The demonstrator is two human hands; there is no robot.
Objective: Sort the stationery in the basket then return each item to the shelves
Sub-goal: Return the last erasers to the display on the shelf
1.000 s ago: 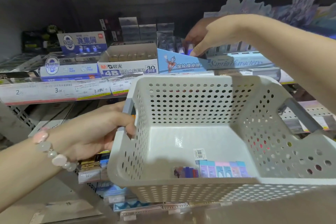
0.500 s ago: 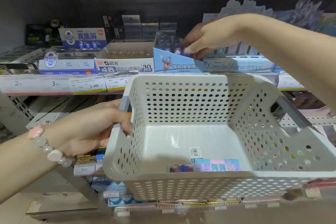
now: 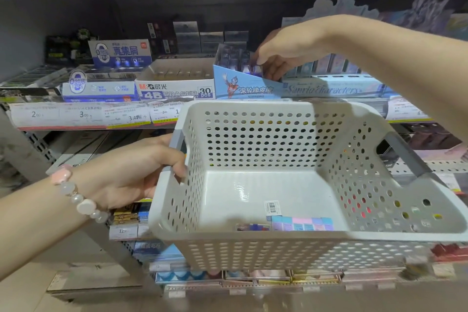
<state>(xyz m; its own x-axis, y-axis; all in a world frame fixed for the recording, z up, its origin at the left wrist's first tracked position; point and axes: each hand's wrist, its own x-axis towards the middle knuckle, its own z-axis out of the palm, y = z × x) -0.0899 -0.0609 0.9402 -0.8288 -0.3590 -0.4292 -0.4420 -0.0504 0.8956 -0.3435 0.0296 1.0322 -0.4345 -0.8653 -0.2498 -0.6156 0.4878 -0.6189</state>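
1. My right hand [image 3: 283, 54] reaches over the far rim of the basket [image 3: 253, 180] to the shelf [image 3: 83, 116]. Its fingertips pinch a small dark packet [image 3: 253, 67], which sits directly under them, just inside the blue display box [image 3: 248, 86].
2. The right wrist bends downward and the forearm crosses from the right.
3. My left hand [image 3: 134, 170] grips the basket's left handle [image 3: 177, 144], with the fingers curled over the grey bar and into the basket.
4. The left wrist wears a bead bracelet [image 3: 78, 197].
5. Well below the right fingers, on the basket floor by the near wall, lie a pastel eraser pack [image 3: 301, 223] and, just left of it, a darker pack [image 3: 250, 227].
6. A barcode sticker [image 3: 272, 208] lies behind them.
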